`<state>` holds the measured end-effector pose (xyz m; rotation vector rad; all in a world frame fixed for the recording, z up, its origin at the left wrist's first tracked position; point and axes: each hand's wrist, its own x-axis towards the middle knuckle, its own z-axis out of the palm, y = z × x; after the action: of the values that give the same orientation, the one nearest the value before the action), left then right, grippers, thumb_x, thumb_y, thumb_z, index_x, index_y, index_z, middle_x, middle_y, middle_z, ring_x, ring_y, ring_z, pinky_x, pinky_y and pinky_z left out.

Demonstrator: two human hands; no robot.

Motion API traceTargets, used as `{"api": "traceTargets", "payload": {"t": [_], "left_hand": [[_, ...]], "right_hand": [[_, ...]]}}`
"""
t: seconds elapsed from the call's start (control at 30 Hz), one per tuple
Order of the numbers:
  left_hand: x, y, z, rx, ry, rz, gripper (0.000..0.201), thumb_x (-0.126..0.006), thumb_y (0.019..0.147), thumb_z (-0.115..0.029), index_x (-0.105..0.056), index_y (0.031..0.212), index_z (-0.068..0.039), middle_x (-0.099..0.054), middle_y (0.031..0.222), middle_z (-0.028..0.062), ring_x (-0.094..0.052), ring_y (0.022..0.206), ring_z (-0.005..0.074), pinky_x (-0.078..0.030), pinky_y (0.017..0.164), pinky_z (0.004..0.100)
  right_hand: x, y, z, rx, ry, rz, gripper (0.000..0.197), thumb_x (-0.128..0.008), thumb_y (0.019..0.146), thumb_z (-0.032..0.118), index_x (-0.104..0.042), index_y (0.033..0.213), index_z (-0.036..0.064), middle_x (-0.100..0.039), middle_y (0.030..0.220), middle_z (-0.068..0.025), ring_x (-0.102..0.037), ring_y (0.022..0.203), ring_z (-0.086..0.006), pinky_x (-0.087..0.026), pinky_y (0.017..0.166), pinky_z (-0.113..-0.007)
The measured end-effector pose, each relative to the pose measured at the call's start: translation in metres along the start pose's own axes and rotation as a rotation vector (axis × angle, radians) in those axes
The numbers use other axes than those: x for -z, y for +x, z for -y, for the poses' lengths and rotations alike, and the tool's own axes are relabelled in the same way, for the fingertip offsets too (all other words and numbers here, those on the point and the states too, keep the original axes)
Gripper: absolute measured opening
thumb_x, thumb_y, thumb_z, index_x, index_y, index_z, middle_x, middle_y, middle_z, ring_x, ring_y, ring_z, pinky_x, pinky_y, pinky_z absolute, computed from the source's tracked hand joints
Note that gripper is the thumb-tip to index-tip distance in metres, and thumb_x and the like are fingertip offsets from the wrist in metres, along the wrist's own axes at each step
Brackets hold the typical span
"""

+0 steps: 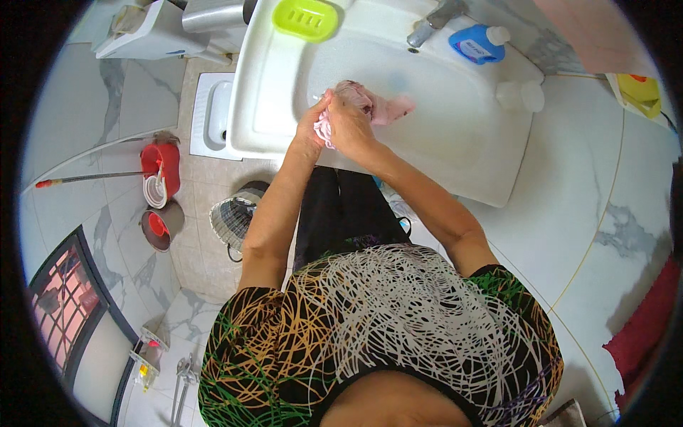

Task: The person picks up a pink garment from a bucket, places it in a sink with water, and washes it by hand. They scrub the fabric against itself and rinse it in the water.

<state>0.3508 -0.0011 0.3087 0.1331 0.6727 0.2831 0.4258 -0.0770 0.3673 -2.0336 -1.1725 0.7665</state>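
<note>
Both my hands are closed round a wet-looking pink cloth (359,99) over the near left part of a white sink (455,160). My left hand (311,124) grips its left side, where pinkish strands or folds poke out below the fingers. Pressed against it, my right hand (348,127) wraps the cloth from the right. The loose end of the cloth trails right, toward the middle of the basin, and carries some dark patches. Its exact kind I cannot make out, since the hands cover much of it.
A green soap dish (306,19) rests on the sink's far left corner. At the far right are the tap (430,28), a blue bottle (475,44) and a whitish container (519,95). Left on the floor are a squat toilet (210,117), a basket (236,217) and a red bucket (162,167).
</note>
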Motion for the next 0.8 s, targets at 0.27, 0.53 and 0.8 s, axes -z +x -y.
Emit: {"api": "traceTargets", "payload": {"t": [0.27,0.53,0.8], "left_hand": [[0.017,0.009,0.014,0.030,-0.633,0.354,0.038,-0.033,0.094,-0.028,-0.049,0.122,-0.007,-0.054,0.120,0.0161,-0.050,0.112,0.0328,-0.039,0.098,0.0460],[0.043,0.016,0.021,0.624,-1.425,0.398,0.037,-0.031,0.094,-0.028,-0.050,0.117,-0.007,-0.053,0.120,0.0157,-0.051,0.108,0.0313,-0.040,0.096,0.0428],[-0.013,0.000,0.015,0.012,-0.305,0.043,0.028,-0.047,0.089,-0.026,-0.059,0.097,-0.002,-0.064,0.093,0.0130,-0.061,0.083,0.0273,-0.051,0.078,0.0386]], "right_hand": [[0.014,0.020,0.006,0.531,-0.168,-0.143,0.038,-0.053,0.082,0.014,-0.047,0.119,0.0059,-0.052,0.119,-0.0143,-0.047,0.110,-0.0310,-0.040,0.085,-0.045],[-0.040,0.024,-0.042,0.217,-0.105,-0.169,0.039,-0.051,0.084,0.026,-0.049,0.118,0.0078,-0.054,0.115,-0.0162,-0.052,0.102,-0.0302,-0.041,0.085,-0.041],[-0.018,0.037,-0.072,-0.531,1.155,-0.224,0.034,-0.049,0.089,0.020,-0.046,0.119,0.0066,-0.056,0.101,-0.0094,-0.053,0.094,-0.0185,-0.044,0.082,-0.028]]}}
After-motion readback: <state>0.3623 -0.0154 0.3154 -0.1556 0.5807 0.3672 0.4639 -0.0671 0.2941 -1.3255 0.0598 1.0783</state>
